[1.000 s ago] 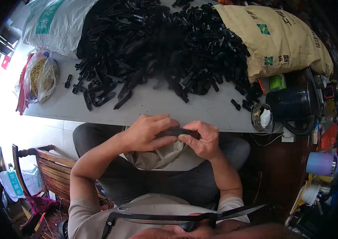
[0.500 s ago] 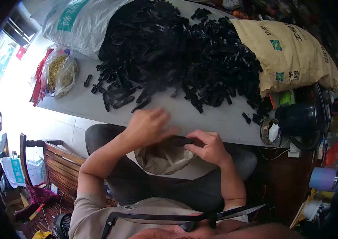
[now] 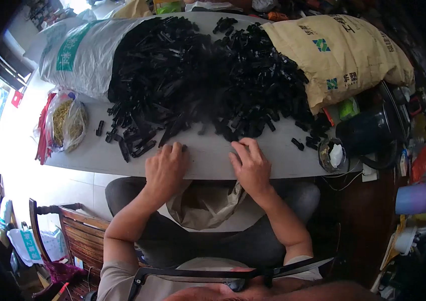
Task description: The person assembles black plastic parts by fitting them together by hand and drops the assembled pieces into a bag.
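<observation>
Small black plastic parts [image 3: 157,70] lie heaped on the pale table [image 3: 208,163] in two merging piles. My left hand [image 3: 165,168] is at the table's front edge, fingers curled, with a dark bit of a black part [image 3: 184,148] showing at its fingertips. At the near edge of the right pile [image 3: 258,75], my right hand [image 3: 252,165] has its thumb and forefinger apart; nothing shows between them. Below the table edge, an open brown paper bag [image 3: 203,213] sits between my legs, its inside in shadow.
A white plastic sack [image 3: 90,60] lies at the left and a tan printed sack [image 3: 343,60] at the right. Dry yellowish strands fill a clear bag [image 3: 67,120]. Near the right edge stand a small jar [image 3: 333,155] and a dark container [image 3: 366,130]. A wooden chair [image 3: 80,226] is at the left.
Both hands have moved from the paper bag up onto the table edge and now sit apart. The black part in my right hand has left it. The view has shifted slightly.
</observation>
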Motion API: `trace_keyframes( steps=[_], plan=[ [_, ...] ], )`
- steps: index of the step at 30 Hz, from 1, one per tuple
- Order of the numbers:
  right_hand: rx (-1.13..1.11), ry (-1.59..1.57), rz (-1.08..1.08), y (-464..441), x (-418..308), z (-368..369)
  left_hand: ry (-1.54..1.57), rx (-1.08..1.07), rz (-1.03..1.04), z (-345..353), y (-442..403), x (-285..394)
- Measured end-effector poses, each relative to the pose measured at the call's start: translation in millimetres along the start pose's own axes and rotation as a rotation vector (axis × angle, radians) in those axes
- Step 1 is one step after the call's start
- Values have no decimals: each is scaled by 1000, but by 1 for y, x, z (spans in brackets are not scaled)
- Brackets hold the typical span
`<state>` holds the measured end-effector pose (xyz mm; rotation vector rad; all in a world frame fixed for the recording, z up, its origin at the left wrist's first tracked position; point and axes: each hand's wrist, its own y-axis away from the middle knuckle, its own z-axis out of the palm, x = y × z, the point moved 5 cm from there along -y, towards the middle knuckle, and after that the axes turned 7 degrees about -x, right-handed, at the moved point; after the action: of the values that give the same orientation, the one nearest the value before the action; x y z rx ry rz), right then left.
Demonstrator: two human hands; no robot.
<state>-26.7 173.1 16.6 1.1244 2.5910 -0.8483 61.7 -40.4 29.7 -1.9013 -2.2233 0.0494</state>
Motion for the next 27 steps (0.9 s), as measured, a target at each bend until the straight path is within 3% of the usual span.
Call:
trace_keyframes(
  steps=[10,14,20,27],
  plan=[
    [-49,-19,35,7,8,1,73,7,135,7,7,30],
    [19,-12,120,-2,-6,-7,111,-26,109,15,1,22],
    [-64,42,211,-3,11,10,207,-30,101,11,-4,27],
    [14,-279,286,-1,34,-9,357,-67,68,11,-12,24]
  ],
)
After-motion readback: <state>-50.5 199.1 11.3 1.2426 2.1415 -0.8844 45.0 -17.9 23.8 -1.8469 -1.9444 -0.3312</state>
